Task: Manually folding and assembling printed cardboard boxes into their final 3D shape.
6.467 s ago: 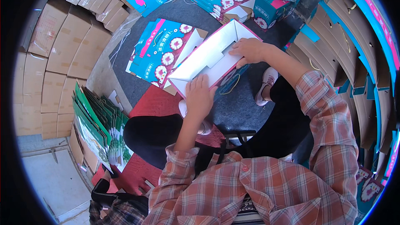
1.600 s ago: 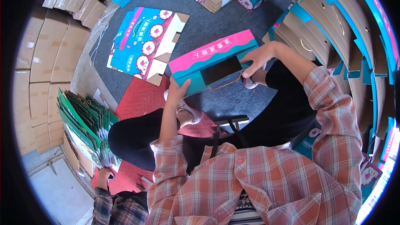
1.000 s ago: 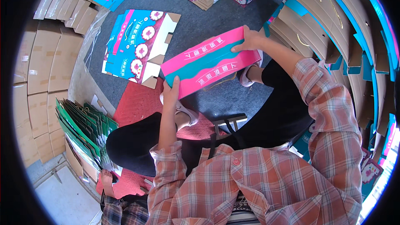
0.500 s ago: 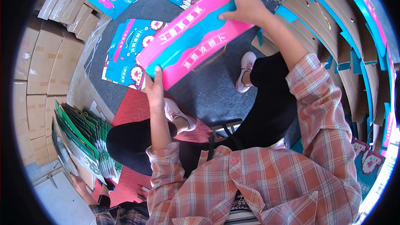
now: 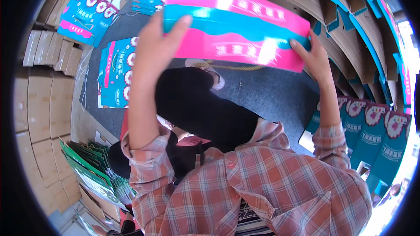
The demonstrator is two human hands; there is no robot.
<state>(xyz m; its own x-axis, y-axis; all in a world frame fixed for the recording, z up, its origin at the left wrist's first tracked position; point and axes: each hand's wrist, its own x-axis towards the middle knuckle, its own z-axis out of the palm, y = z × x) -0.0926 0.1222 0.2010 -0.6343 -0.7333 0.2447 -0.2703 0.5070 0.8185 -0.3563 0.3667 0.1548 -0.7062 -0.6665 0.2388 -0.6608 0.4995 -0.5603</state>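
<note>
A long pink and teal cardboard box is held up in front of me, its striped side toward me. At its left end my left hand grips it, thumb across the near face. Round the right end my right hand is closed, with the thumb pressed on the pink part; its other fingers are mostly behind the box. A gold cord shows below the lower edge. The box hides part of the floor and the stacks beyond.
Flat teal and pink cartons lie on the dark floor at left. Brown boxes are stacked along the left side, green folded cartons below. Open teal-edged cartons line the right, printed teal boxes beneath. A co-worker's hand shows lower left.
The box has swung from a steep slant to nearly level, its right end coming down and toward the right. My left hand has risen; my right hand has moved right and lower. My body has turned right.
</note>
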